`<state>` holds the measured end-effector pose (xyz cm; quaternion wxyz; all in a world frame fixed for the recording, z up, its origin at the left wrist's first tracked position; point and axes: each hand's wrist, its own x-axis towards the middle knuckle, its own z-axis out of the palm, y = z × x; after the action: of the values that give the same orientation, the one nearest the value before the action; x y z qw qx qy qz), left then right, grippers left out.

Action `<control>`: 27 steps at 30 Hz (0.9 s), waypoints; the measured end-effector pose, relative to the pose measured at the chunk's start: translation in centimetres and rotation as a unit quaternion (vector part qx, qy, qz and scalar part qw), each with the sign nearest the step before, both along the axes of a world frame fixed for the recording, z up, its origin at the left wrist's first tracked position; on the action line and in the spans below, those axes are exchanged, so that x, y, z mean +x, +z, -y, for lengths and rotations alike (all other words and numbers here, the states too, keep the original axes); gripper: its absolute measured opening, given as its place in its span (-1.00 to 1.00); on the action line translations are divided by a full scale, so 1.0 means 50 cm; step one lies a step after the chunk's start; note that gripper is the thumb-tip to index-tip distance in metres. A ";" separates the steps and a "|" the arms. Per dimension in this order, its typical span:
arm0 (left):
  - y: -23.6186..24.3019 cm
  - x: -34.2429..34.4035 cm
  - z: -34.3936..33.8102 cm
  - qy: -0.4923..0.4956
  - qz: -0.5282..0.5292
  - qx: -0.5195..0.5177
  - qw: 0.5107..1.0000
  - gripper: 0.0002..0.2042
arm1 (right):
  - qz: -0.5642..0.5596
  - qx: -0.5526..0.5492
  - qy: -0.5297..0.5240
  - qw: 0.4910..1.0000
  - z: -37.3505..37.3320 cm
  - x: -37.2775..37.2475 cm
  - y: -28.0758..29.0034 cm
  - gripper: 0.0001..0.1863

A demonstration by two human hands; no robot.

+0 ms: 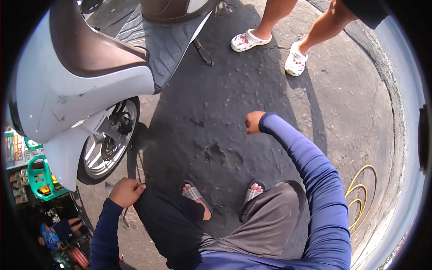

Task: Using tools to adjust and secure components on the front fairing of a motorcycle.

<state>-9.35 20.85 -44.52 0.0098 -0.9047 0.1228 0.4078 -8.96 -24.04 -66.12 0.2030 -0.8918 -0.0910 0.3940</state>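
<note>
My left hand (128,192) is closed at the lower left, beside my left knee; whatever its fingers may grip is hidden. Thin dark rods stand just below and behind it. My right hand (253,122) is raised over the dark, patched pavement (216,103), fingers curled, with anything inside hidden. On the left stands a white scooter (85,81) with a grey footboard (164,54) and a front wheel (109,139) close above my left hand. I sit with knees apart, my feet in striped slides (193,193) on the ground.
Another person's legs in white clogs (294,62) stand at the upper right. A coiled yellow hose (366,168) lies at right, near the curved pavement edge. At left are a green plastic chair (40,173), signs, shelves of small goods and another person in blue (51,236).
</note>
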 end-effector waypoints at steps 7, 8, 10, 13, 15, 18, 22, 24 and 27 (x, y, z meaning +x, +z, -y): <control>-0.105 -0.106 -0.051 0.077 0.382 -0.036 0.920 -0.84 | 0.095 -0.054 0.066 0.992 -0.094 0.045 -0.237 -0.69; -0.113 -0.120 -0.063 0.116 0.390 -0.030 0.913 -0.86 | 0.132 -0.026 0.059 0.989 -0.117 0.038 -0.259 -0.70; -0.092 -0.145 -0.106 0.136 0.331 -0.023 0.934 -0.87 | 0.142 -0.019 0.082 0.986 -0.171 0.037 -0.288 -0.71; -0.063 -0.179 -0.175 0.181 0.226 -0.063 0.955 -0.88 | 0.235 0.054 0.079 0.967 -0.276 0.075 -0.348 -0.73; -0.047 -0.207 -0.197 0.183 0.224 -0.063 0.955 -0.82 | 0.292 0.069 0.081 0.951 -0.368 0.178 -0.373 -0.73; -0.050 -0.307 -0.235 0.304 0.299 -0.076 0.901 -0.73 | 0.462 0.103 -0.036 0.880 -0.455 0.376 -0.423 -0.73; -0.007 -0.413 -0.259 0.385 0.230 -0.005 0.894 -0.80 | 0.495 0.060 -0.091 0.862 -0.573 0.608 -0.412 -0.68; 0.021 -0.457 -0.249 0.461 0.181 0.025 0.869 -0.85 | 0.545 0.034 0.024 0.838 -0.644 0.688 -0.415 -0.59; 0.020 -0.505 -0.229 0.558 0.099 0.044 0.823 -0.82 | 0.488 0.043 0.118 0.864 -0.649 0.741 -0.443 -0.49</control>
<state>-34.58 32.28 -43.50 -0.1676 -0.8527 -0.4227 0.2570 28.07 8.41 -88.29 0.1233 -0.9431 -0.2996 -0.0746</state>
